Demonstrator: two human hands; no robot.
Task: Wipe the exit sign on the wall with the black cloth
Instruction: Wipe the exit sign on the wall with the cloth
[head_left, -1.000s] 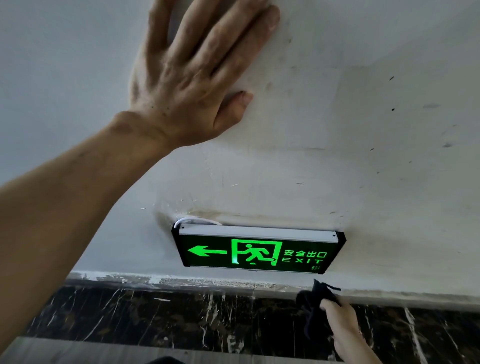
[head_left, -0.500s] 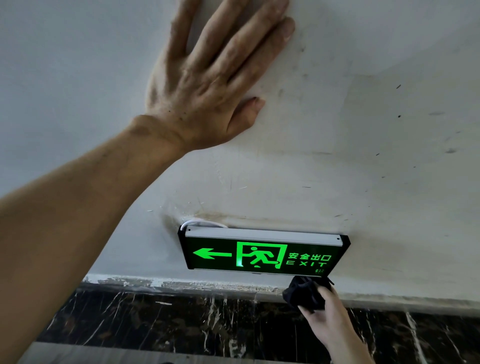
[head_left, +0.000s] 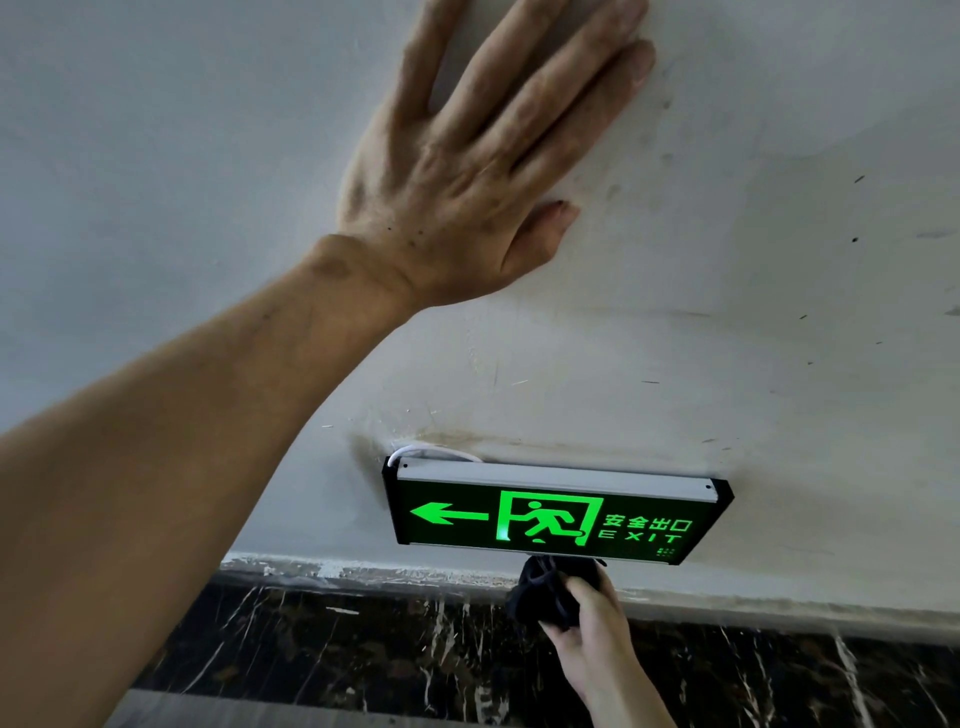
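The exit sign (head_left: 556, 517) is a black box with a silver top bar, glowing green with an arrow, a running figure and "EXIT". It hangs low on the white wall. My right hand (head_left: 592, 629) comes up from below, fingers closed around the bunched black cloth (head_left: 545, 587). The cloth touches the sign's bottom edge near its middle. My left hand (head_left: 467, 176) lies flat on the wall well above the sign, fingers spread, holding nothing. Its forearm crosses the left of the view.
The white wall (head_left: 779, 312) is scuffed and stained just above the sign. A white cable (head_left: 431, 454) loops out at the sign's top left corner. Below runs a black marble skirting band (head_left: 337, 639) with white veins.
My right hand has risen and shifted left with the cloth, from below the sign's right end to its bottom edge near the middle. My left hand stays planted on the wall.
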